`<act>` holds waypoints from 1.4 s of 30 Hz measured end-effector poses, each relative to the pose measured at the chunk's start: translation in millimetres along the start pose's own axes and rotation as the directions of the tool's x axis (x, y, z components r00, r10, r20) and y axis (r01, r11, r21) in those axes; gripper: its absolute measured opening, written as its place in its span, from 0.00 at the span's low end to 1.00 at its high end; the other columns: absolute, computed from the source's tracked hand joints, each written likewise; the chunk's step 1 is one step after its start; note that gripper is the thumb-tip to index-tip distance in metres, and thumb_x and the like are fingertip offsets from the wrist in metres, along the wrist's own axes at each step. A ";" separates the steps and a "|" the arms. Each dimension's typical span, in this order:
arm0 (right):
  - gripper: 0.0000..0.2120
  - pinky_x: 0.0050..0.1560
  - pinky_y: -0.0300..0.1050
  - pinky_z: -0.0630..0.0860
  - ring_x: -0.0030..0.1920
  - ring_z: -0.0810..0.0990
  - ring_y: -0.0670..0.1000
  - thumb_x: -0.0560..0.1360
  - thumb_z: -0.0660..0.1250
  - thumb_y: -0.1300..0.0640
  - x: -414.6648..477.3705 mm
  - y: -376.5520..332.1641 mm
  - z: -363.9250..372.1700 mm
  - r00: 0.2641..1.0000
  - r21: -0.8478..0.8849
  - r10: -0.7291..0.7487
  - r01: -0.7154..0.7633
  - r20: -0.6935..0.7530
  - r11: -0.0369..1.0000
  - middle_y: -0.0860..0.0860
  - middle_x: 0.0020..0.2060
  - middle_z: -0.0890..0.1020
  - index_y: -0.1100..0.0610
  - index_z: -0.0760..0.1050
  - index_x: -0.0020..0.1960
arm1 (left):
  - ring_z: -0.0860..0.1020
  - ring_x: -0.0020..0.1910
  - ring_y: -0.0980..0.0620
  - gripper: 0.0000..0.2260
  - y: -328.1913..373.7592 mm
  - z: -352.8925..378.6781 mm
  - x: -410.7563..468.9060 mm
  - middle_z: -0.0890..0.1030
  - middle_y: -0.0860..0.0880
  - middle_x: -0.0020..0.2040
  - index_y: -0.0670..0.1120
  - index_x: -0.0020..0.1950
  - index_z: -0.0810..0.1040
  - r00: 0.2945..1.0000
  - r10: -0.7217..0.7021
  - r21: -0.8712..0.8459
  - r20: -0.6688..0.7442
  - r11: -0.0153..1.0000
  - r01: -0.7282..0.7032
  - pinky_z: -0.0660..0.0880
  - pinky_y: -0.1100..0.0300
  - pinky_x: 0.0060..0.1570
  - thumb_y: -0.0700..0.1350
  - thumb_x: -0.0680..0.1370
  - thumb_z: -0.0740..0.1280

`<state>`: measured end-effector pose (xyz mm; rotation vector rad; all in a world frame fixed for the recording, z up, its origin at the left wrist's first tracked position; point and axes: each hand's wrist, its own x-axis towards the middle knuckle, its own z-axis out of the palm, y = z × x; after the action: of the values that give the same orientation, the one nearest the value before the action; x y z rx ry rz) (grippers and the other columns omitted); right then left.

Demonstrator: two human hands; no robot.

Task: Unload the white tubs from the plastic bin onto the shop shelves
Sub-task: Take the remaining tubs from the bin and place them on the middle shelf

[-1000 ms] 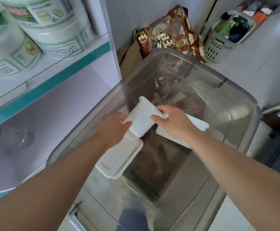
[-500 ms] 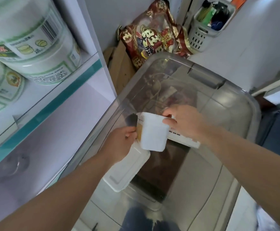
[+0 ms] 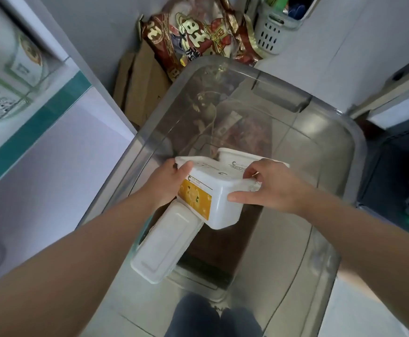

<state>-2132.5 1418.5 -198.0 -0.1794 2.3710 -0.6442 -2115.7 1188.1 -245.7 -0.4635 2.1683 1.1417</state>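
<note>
unloading partway: white tub (image 3: 219, 198) gripped in left hand (image 3: 168, 184) and right hand (image 3: 269, 188) over plastic bin (image 3: 332, 147); second tub (image 3: 167, 242), third tub (image 3: 242, 155) inside; labelled tubs (image 3: 1, 69) on shelf (image 3: 35, 132).

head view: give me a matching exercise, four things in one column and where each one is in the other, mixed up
Things
1. yellow-label tub
2. plain white tub
3. red and gold bag
4. grey basket

Places
a. against the wall beyond the plastic bin
b. gripped by the left hand and the right hand
c. at the top of the view, right of the bag
d. lying in the bin below the left wrist

Pairs: 1-b, 2-d, 3-a, 4-c
</note>
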 end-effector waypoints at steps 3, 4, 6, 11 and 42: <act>0.29 0.40 0.38 0.74 0.45 0.76 0.41 0.60 0.70 0.30 1.7 -7.2 3.6 0.998 -0.002 0.068 -0.068 -0.016 0.998 0.43 0.46 0.78 0.51 0.73 0.47 | 0.78 0.52 0.54 0.23 -5.7 -0.4 4.5 0.79 0.50 0.56 0.48 0.64 0.71 1.000 -0.009 -0.058 0.029 0.998 0.011 0.74 0.60 0.48 0.64 0.78 0.55; 0.29 0.39 0.37 0.74 0.44 0.76 0.40 0.60 0.70 0.30 1.4 -8.0 5.3 0.996 0.015 0.087 -0.087 -0.016 0.996 0.43 0.46 0.78 0.51 0.73 0.47 | 0.78 0.52 0.54 0.25 -6.9 -0.5 6.0 0.80 0.50 0.56 0.48 0.63 0.71 0.999 -0.022 -0.061 0.041 0.998 0.025 0.75 0.59 0.50 0.65 0.77 0.56; 0.28 0.37 0.35 0.71 0.43 0.75 0.39 0.61 0.70 0.31 -0.5 -10.6 7.1 0.993 0.043 0.118 -0.117 -0.017 0.992 0.43 0.46 0.78 0.51 0.72 0.49 | 0.78 0.53 0.53 0.28 -8.5 -0.8 9.4 0.79 0.50 0.56 0.49 0.64 0.70 0.996 -0.051 -0.042 0.072 0.998 0.054 0.75 0.56 0.53 0.68 0.75 0.55; 0.29 0.38 0.38 0.75 0.45 0.77 0.43 0.64 0.72 0.35 -2.0 -17.4 9.7 0.980 0.184 0.198 -0.197 0.011 0.963 0.46 0.49 0.78 0.52 0.71 0.55 | 0.78 0.49 0.54 0.25 -7.3 -0.6 13.2 0.80 0.51 0.53 0.49 0.63 0.71 0.995 -0.073 -0.064 0.071 0.995 0.078 0.73 0.60 0.47 0.65 0.77 0.56; 0.33 0.57 0.34 0.73 0.63 0.72 0.44 0.57 0.69 0.42 -172.1 -150.1 8.0 0.633 0.111 -0.774 0.771 -0.032 0.626 0.40 0.61 0.72 0.45 0.72 0.62 | 0.78 0.58 0.54 0.33 -54.6 18.6 -331.3 0.80 0.57 0.57 0.55 0.65 0.70 0.484 -0.173 -0.468 -0.858 0.650 -0.598 0.76 0.49 0.58 0.60 0.63 0.75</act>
<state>-2000.9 1334.5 -31.1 -1.2087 2.1497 -1.1593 -1834.3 1177.6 -62.0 -1.3940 2.4917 2.3962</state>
